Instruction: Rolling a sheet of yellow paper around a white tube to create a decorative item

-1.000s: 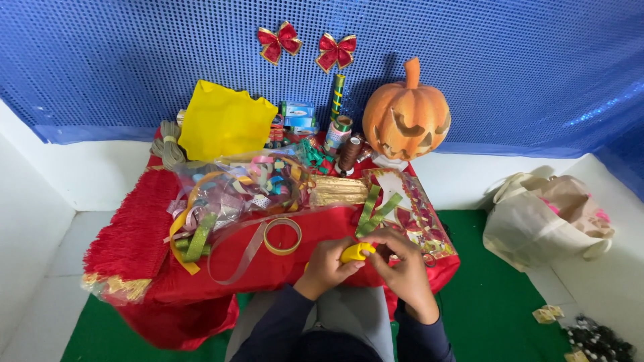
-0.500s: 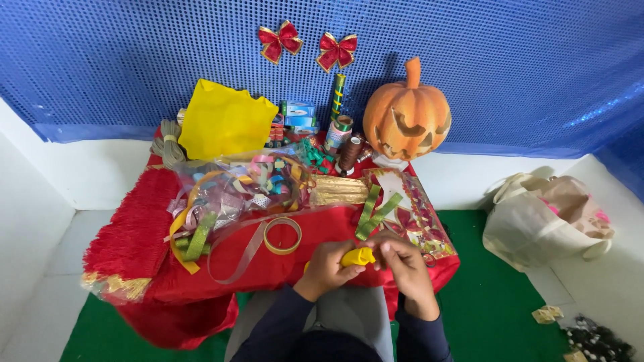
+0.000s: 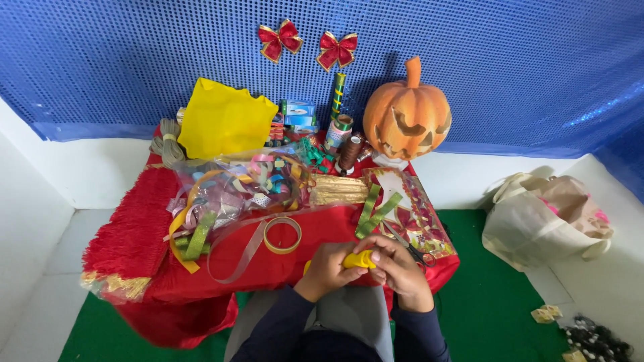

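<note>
Both hands, left hand (image 3: 330, 267) and right hand (image 3: 397, 268), pinch yellow piece (image 3: 358, 259)

Bright, even light, sharp view

Soft shadows fall behind the pumpkin (image 3: 407, 119) on the blue backdrop (image 3: 503, 60), which glints faintly; straight edges bow slightly toward the corners.

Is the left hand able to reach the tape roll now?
Probably yes, once free. The left hand grips a yellow piece together with the right hand; the tape roll lies uncovered on the red cloth just beyond it.
</note>
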